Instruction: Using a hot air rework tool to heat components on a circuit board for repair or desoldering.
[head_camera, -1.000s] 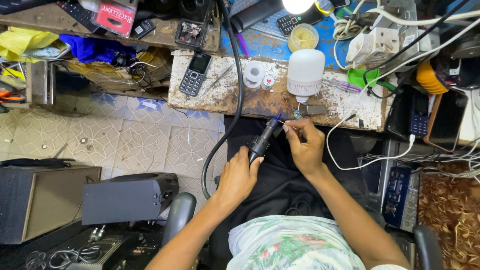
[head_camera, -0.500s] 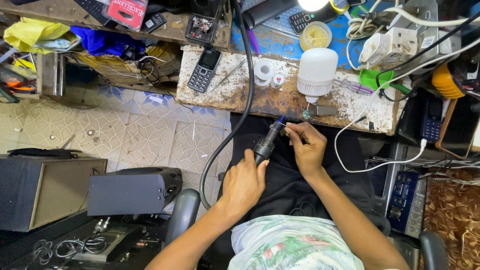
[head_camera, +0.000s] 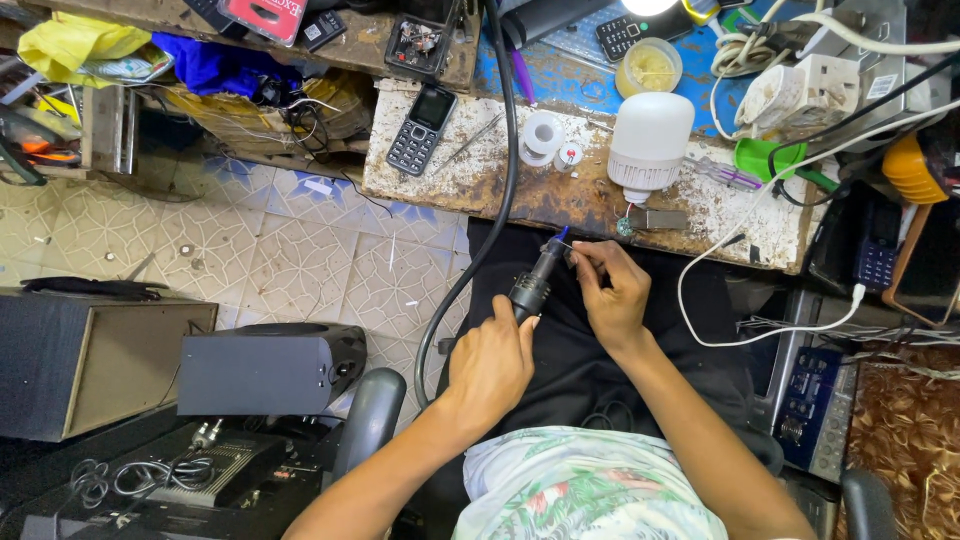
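Observation:
My left hand (head_camera: 492, 362) grips the black handle of a hot-air tool (head_camera: 534, 283) whose thick black hose (head_camera: 500, 190) runs up over the bench. Its blue tip points up toward the bench edge. My right hand (head_camera: 608, 293) pinches something small at the tool's tip; what it is cannot be made out. Both hands are over my lap, covered in black cloth, just in front of the worn wooden bench (head_camera: 470, 175). A white LED bulb (head_camera: 647, 145) stands base-down near the bench edge, right above my right hand.
On the bench lie a keypad phone (head_camera: 421, 130), tweezers (head_camera: 472, 142), solder spools (head_camera: 543, 137), a flux tin (head_camera: 650, 68) and a white power strip (head_camera: 800, 90). Dark speaker boxes (head_camera: 270, 365) stand on the tiled floor at left. Electronic gear and cables crowd the right.
The view has shifted slightly. Both hands and the tool stay over the lap, with the tool's tip still held near the right fingers.

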